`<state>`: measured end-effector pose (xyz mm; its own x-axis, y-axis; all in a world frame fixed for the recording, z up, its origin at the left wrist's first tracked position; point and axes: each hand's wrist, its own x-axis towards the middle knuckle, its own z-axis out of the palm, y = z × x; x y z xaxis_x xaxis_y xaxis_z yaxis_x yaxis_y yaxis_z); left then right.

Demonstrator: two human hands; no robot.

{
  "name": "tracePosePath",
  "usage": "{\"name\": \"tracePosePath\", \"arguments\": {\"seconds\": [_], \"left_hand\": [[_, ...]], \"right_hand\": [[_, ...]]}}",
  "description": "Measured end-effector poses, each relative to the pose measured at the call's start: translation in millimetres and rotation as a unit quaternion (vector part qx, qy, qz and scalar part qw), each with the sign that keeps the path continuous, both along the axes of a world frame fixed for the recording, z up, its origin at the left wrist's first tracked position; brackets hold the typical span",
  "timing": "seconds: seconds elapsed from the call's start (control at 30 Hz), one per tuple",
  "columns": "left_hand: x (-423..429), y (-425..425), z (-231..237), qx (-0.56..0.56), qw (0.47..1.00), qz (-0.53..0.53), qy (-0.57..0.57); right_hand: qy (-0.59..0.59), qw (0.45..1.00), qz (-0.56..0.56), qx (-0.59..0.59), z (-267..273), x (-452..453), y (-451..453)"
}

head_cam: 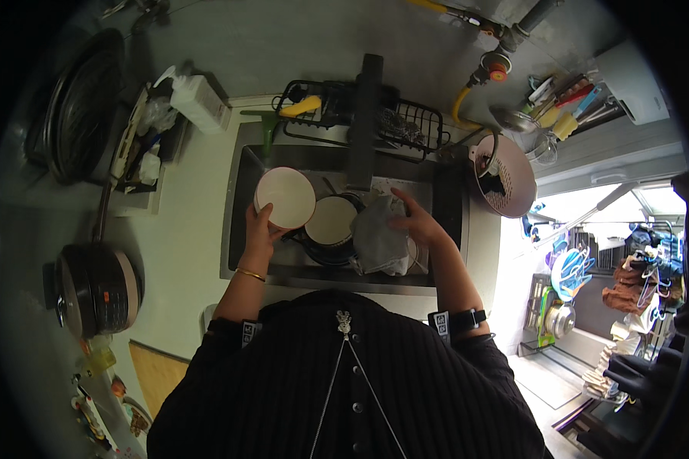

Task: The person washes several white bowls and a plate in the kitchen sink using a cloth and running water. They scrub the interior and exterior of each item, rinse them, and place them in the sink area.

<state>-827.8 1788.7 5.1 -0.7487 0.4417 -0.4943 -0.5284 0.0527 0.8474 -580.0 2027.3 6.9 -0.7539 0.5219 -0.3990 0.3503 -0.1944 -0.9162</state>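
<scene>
My left hand (261, 229) grips a white bowl (287, 198) with a reddish rim by its near left side. The bowl is tilted, its inside facing up, above the left part of a metal sink (247, 267). My right hand (422, 224) is at the upper right side of a crumpled grey cloth (382, 238), index finger extended and thumb over the fabric. Whether it pinches the cloth cannot be made out. Between the hands, another pale bowl (331, 221) sits in a dark pot (321, 252) in the sink. The cloth partly hides a further dish beneath it.
A black faucet (364, 126) reaches over the sink from the back. Behind stands a black wire rack (428, 123) with a yellow item (300, 107). A pink colander (511, 183) stands to the right. A white pump bottle (198, 103) and a rice cooker (100, 290) are on the left.
</scene>
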Motion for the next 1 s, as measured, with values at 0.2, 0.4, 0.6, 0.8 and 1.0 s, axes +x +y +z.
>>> {"name": "tracePosePath", "arguments": {"seconds": [0.2, 0.4, 0.6, 0.8, 1.0], "left_hand": [[20.0, -29.8, 4.2, 0.054, 0.991, -0.061, -0.110], [68.8, -27.3, -4.8, 0.024, 0.993, -0.074, -0.085], [87.0, -50.2, 7.8, 0.056, 0.992, -0.078, -0.082], [57.7, -84.1, 26.5, 0.045, 0.992, -0.079, -0.090], [-24.7, -110.3, 39.1, 0.104, 0.986, -0.056, -0.114]], "right_hand": [[0.083, 0.959, -0.233, 0.142, 19.4, -21.8, -38.7], [0.171, 0.895, 0.015, 0.411, 22.5, -59.9, -108.8], [0.156, 0.733, 0.244, 0.615, 15.9, -81.3, -135.5], [0.051, 0.852, 0.349, 0.386, 16.7, -117.9, -159.2], [0.046, 0.971, 0.086, 0.220, 69.8, -161.8, -147.4]]}}
